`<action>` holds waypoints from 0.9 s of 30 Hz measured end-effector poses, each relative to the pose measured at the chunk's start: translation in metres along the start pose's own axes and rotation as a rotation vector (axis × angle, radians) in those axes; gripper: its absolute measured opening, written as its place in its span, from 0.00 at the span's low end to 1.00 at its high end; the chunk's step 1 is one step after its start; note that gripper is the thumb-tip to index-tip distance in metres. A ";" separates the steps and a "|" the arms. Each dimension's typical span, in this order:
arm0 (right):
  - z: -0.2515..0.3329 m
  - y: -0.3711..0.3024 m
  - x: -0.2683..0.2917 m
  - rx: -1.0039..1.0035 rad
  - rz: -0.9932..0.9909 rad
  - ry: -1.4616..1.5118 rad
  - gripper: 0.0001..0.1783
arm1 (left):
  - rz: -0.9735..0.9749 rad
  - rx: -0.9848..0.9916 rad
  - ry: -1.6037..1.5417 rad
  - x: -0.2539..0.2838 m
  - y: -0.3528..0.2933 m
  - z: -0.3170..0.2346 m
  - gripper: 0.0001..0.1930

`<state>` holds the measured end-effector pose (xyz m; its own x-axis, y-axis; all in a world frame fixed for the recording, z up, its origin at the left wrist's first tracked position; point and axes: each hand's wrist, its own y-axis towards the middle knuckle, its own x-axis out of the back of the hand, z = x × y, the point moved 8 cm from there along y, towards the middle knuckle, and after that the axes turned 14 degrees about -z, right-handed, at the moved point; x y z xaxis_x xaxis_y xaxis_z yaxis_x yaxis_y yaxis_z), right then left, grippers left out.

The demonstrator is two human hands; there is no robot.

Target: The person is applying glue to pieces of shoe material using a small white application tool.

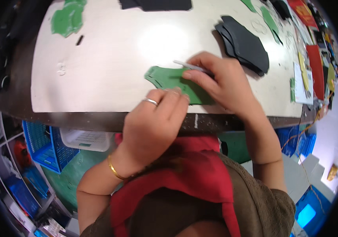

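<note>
A flat green template (169, 78) with a slit near its left end lies on the white board by its near edge. A thin dark edge shows beneath its near side. My left hand (157, 114) presses the template's near edge, fingers bent and held together; the thumb is hidden. In my right hand (224, 81) a slim silver-grey pen (192, 67) is pinched between thumb and fingers. Its tip points left above the template, and I cannot tell whether it touches. The right hand covers the template's right end.
Stacked black pieces (244, 45) lie right of my right hand, with more black sheets (157, 4) at the far edge. Green pieces (67, 19) sit far left. Papers and a red booklet (315, 71) line the right side. Blue (42, 146) and white baskets (88, 139) stand below the table.
</note>
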<state>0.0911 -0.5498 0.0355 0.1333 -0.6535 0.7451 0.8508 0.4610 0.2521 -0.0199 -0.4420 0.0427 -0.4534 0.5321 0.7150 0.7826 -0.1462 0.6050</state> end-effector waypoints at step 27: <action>0.057 0.015 -0.025 0.268 0.398 0.088 0.16 | 0.126 -0.149 0.195 -0.020 -0.010 -0.051 0.23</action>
<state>0.0713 -0.4925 0.0553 0.4738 -0.4382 0.7639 0.5661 0.8160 0.1170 -0.0400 -0.4937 0.0398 -0.4414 0.3338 0.8329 0.7732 -0.3295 0.5418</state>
